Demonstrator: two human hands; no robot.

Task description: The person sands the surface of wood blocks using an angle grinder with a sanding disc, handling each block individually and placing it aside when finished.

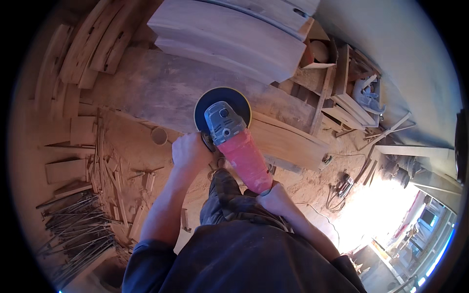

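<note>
An angle grinder with a red body (243,158) and a grey gear head (223,119) is held in front of me, slanting from upper left to lower right. Its round black disc (202,108) has a yellow rim and is over the near side of a dusty wooden bench (161,80); whether it touches the wood, I cannot tell. My left hand (189,152) is closed around the side handle, which it mostly hides. At the rear end of the body, my right hand (275,198) grips the grinder, its fingers partly hidden.
A large pale wooden piece (229,41) lies across the bench. Curved wooden parts (97,41) lean at the far left, above a heap of metal rods (80,234). Sawdust and offcuts cover the floor. A corded power tool (344,184) lies to the right, near bright sunlight.
</note>
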